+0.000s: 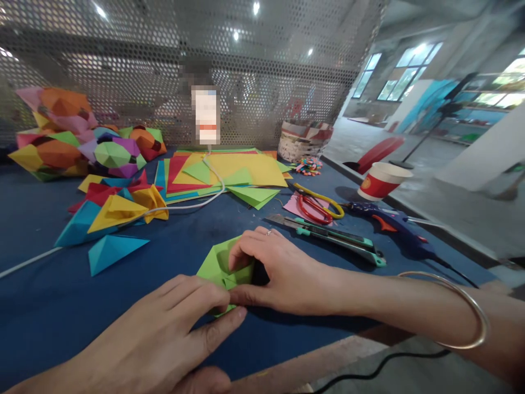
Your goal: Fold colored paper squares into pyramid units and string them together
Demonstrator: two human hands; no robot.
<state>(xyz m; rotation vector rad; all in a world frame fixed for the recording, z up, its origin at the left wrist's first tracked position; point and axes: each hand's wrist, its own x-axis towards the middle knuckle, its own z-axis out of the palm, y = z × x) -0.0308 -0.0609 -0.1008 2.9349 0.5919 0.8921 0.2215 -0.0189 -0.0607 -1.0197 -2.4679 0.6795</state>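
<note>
A piece of green folded paper (215,264) rests on the blue table, partly covered by my fingers. My left hand (172,312) pinches its near edge between thumb and forefinger. From the right, my right hand (283,268) curls over the paper, thumb low and fingers on the upper part, gripping its right side. Some of the folds are hidden under the fingers. A blue folded paper piece (115,253) lies apart to the left, beside yellow folded pieces (118,212).
Coloured paper sheets (246,169) lie stacked behind my hands, crossed by a white cable (192,207). To the right are scissors (314,209), a utility knife (332,235), a glue gun (394,227) and a paper cup (383,180). Paper ornaments (57,153) and a basket (305,139) stand behind.
</note>
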